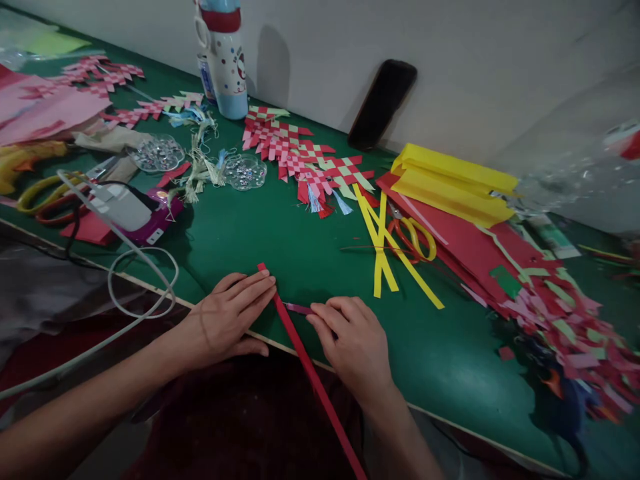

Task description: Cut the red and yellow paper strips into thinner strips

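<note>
A long red paper strip (300, 347) lies diagonally across the near edge of the green table (280, 240) and runs down over my lap. My left hand (227, 317) rests flat on the table, fingers stretched out, fingertips pressing the strip's upper end. My right hand (350, 337) is curled just right of the strip, its fingers pinching a short pink paper piece (299, 308) that touches the strip. Loose yellow strips (385, 250) lie beyond my right hand.
Woven red and green paper pieces (305, 157) lie mid-table. Orange-handled scissors (413, 237), yellow sheets (450, 183) and red sheets (475, 250) are on the right, scraps (575, 327) further right. A bottle (225, 57), a phone (383, 103), bead dishes (245, 171) and a white cable (145, 280) stand around.
</note>
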